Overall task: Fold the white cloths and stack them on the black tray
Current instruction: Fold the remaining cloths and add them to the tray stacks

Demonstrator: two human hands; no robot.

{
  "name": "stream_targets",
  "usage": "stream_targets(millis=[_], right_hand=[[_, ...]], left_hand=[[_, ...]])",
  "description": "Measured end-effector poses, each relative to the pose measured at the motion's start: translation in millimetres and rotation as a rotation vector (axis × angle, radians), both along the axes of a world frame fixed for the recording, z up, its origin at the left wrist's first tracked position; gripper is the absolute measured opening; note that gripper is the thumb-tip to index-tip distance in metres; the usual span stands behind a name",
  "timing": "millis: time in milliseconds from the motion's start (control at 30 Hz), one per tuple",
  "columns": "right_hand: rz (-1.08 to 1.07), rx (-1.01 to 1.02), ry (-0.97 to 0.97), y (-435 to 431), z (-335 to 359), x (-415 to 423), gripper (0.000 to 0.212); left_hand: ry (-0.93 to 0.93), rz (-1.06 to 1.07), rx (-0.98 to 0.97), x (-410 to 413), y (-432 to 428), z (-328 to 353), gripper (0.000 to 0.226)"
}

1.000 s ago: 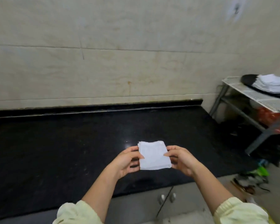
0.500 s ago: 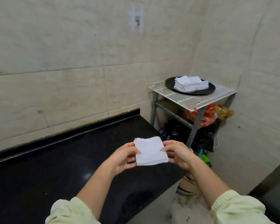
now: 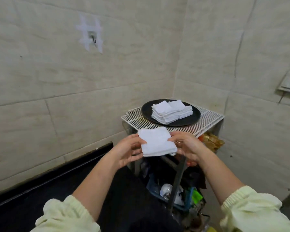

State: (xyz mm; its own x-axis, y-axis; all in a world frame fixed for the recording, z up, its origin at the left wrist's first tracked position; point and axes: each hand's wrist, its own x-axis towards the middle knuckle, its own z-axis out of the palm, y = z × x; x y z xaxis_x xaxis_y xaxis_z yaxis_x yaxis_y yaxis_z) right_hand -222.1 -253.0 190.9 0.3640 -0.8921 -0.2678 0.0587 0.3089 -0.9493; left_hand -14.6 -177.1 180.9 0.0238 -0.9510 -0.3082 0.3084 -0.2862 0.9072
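Note:
A folded white cloth is held in the air between both hands, just in front of the rack's near edge. My left hand pinches its left edge, thumb on top. My right hand pinches its right edge. Beyond them a round black tray sits on a white wire rack. Two side-by-side stacks of folded white cloths lie on the tray.
The rack stands in the corner of two tiled walls. Under it are orange bags and dark clutter, with a bin of items below. A black counter runs along the left wall. A taped hook hangs above.
The view has swung right from the black counter to the rack. The tray and stacks now sit straight ahead and nearer, and both hands have carried the cloth toward them.

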Motion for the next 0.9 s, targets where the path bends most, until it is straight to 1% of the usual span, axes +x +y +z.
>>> stream_targets(millis=[300, 400, 500, 667, 800, 900], right_hand=[[-0.008, -0.049, -0.020, -142, 28, -38, 0.031], [0.021, -0.079, -0.009, -196, 38, -50, 0.024], [0.061, -0.105, 0.011, -248, 48, -61, 0.019], [0.113, -0.124, 0.099, -330, 50, -79, 0.018], [0.129, -0.114, 0.110, -384, 45, -86, 0.017], [0.132, -0.094, 0.128, -412, 35, -90, 0.018]], left_hand=[[-0.041, 0.062, -0.027, -46, -130, 31, 0.021], [-0.078, 0.079, -0.051, -60, -179, 41, 0.028], [-0.107, 0.133, -0.057, -74, -223, 52, 0.018], [-0.149, 0.205, -0.044, -97, -294, 60, 0.022], [-0.173, 0.271, -0.035, -109, -342, 55, 0.037], [-0.217, 0.298, -0.022, -117, -364, 47, 0.042]])
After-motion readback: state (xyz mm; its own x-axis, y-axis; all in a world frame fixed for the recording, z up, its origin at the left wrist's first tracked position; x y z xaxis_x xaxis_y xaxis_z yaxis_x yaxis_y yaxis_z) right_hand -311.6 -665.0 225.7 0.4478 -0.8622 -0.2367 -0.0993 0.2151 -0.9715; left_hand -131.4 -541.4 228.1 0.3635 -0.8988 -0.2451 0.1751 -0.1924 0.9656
